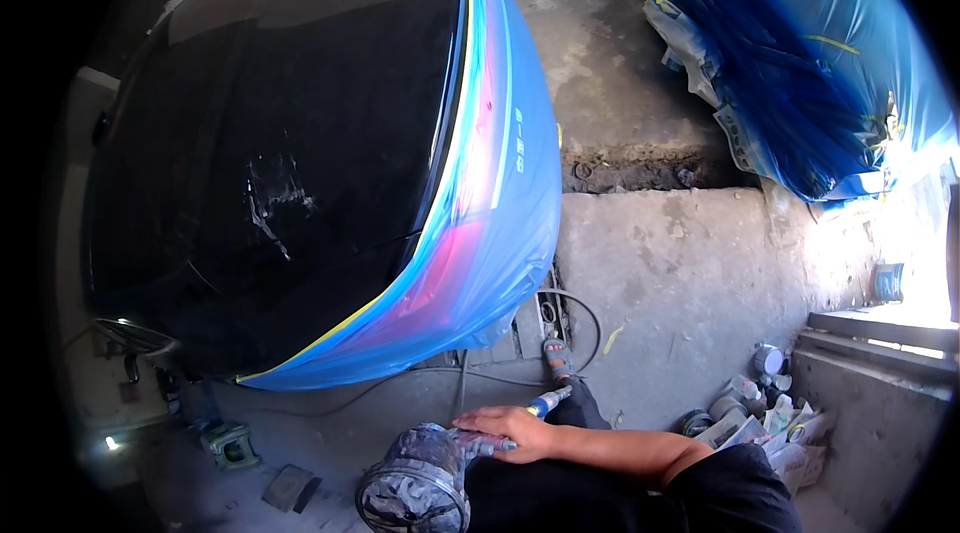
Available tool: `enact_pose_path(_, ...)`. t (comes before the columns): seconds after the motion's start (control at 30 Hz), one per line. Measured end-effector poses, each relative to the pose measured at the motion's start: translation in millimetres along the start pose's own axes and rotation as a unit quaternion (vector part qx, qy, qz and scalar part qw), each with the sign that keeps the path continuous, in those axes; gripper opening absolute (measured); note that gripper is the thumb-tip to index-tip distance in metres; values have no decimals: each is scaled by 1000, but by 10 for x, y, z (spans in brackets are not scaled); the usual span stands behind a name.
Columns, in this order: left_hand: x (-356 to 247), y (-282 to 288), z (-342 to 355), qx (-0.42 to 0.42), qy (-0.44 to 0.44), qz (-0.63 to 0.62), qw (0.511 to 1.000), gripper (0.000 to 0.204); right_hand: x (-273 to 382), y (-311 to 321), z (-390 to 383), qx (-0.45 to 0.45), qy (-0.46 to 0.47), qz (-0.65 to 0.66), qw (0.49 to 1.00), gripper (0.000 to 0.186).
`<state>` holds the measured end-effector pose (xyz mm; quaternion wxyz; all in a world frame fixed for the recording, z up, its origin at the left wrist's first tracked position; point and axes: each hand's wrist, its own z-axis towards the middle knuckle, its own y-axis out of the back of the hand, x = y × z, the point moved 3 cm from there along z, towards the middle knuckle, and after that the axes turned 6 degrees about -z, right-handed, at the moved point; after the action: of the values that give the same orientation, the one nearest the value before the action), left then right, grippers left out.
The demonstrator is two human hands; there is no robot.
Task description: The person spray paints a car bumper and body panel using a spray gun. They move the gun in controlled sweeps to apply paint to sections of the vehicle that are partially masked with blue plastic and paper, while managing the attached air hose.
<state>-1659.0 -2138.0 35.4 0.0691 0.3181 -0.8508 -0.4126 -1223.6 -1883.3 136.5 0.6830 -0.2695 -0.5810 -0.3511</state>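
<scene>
My right hand comes in from the right and is closed around the handle of an air tool with a bulky round head smeared grey and black. A blue-and-yellow hose fitting sits at the handle's end. My left hand is not in view. Beyond the tool stands a large black car panel with whitish marks on its surface. Blue masking film, edged with yellow tape, covers the car's right side, and something red shows through it.
A dark hose loops over the concrete floor by my sandalled foot. Another form under blue film stands at far right. Cans and paper lie by the right wall. A green frame-like object is at left.
</scene>
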Motion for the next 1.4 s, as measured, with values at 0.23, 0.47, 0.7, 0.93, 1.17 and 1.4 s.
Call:
enact_pose_path(0.23,-87,-16,-14,-4,7,0,1000,52,12,86,56,7,-4,-1,1000,62)
enact_pose_path(0.47,-86,-1,-38,-11,8,-6,1000,52,61,50,124,23,-8,5,1000,63)
enact_pose_path(0.7,-37,-65,-90,-21,8,-14,1000,52,95,-22,173,35,2,-3,999,60)
enact_pose_path(0.93,111,-215,-223,-48,9,-33,998,52,150,-184,244,51,22,-31,998,59)
enact_pose_path(1.17,649,-594,-716,-146,23,-51,988,52,326,-704,562,118,20,-24,992,54)
enact_pose_path(1.4,849,-196,-1070,-313,136,-65,938,13,256,-1713,761,196,-1,-77,978,42)
